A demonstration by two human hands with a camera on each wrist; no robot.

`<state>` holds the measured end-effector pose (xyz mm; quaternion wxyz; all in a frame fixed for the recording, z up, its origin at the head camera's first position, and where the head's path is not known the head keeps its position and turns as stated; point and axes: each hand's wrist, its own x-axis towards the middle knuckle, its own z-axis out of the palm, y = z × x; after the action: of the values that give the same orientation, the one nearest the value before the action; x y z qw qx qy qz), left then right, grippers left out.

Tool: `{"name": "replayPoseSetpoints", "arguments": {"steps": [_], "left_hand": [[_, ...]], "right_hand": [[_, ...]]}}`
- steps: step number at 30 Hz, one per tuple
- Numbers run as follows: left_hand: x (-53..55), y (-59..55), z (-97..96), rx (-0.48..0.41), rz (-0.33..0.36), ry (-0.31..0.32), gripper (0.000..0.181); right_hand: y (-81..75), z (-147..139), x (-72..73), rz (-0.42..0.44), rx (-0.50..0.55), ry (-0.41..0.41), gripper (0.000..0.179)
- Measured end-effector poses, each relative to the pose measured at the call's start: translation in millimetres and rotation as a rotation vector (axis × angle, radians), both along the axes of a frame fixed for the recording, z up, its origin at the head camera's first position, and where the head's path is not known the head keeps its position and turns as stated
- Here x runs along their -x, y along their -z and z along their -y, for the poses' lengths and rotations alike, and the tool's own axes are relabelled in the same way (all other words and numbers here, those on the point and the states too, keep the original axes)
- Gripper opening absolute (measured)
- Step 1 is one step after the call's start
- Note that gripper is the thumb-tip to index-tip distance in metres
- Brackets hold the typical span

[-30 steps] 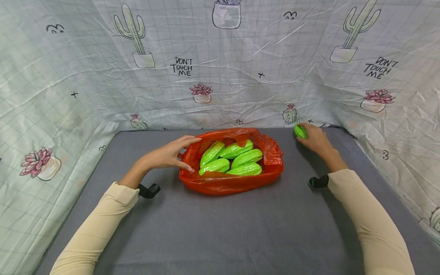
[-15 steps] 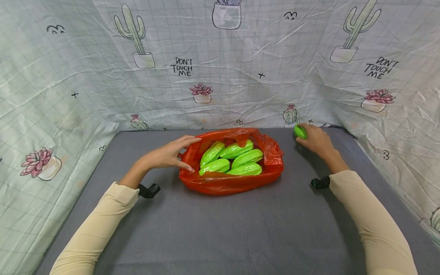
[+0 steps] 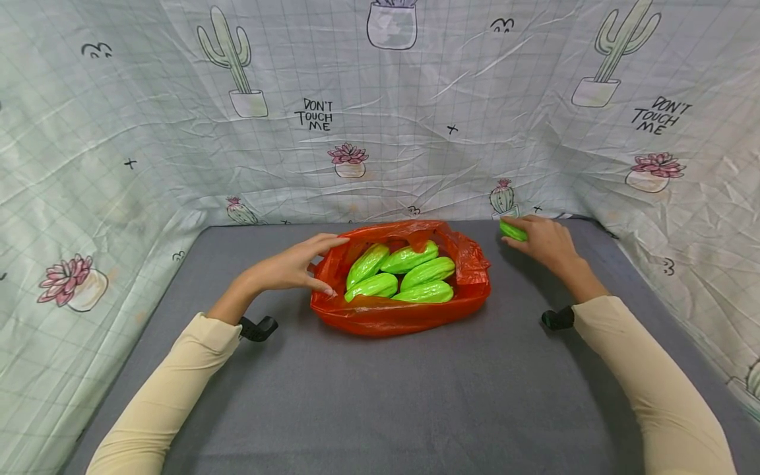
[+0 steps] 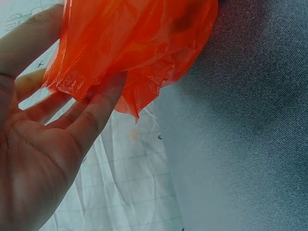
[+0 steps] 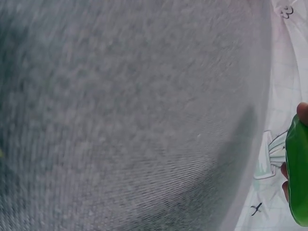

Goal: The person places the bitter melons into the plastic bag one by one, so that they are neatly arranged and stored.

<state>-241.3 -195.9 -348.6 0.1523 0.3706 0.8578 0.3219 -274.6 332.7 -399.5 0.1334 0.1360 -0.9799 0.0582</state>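
A red plastic bag [image 3: 392, 322] lies wide-mouthed on the table, with several glossy green ridged gourds [image 3: 427, 273] inside it. My left hand [image 3: 287, 269] holds the bag's left rim, thumb at the near side and fingers at the far side. In the left wrist view, the thin red plastic [image 4: 134, 43] passes between thumb and fingers. Toward the back right, my right hand [image 3: 549, 245] grips one more green ridged gourd [image 3: 512, 230], to the right of the bag and apart from it. Only part of this gourd shows at the right wrist view's edge, with fingertips [image 5: 285, 185] against it.
A grey cloth-covered table [image 3: 404, 396] carries the bag. A white curtain [image 3: 415, 99] with cactus drawings closes off the back and both sides, close behind the bag and the right hand.
My right hand has turned the gourd to lie more sideways and shifted it slightly left, toward the bag. The left hand and the bag stay where they were.
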Motion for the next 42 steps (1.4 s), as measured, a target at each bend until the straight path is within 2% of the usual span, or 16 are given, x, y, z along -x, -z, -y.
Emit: {"name": "replayPoseSetpoints", "arguments": {"steps": [16, 27, 33, 42], "left_hand": [[-1.0, 1.1, 0.3, -0.001, -0.001, 0.001, 0.098], [-0.9, 2.2, 0.8, -0.004, -0.005, -0.002, 0.098], [-0.8, 2.6, 0.7, -0.005, -0.008, -0.003, 0.098], [0.2, 4.6, 1.2, -0.017, -0.009, -0.001, 0.098]], "right_hand": [[-8.1, 21.3, -15.1, -0.199, -0.010, -0.156, 0.047], [-17.9, 33.1, -27.0, -0.299, -0.008, -0.222, 0.052], [-26.7, 44.5, -32.4, -0.367, 0.009, -0.299, 0.052], [-38.5, 58.3, -36.9, -0.375, 0.033, -0.360, 0.053]]}}
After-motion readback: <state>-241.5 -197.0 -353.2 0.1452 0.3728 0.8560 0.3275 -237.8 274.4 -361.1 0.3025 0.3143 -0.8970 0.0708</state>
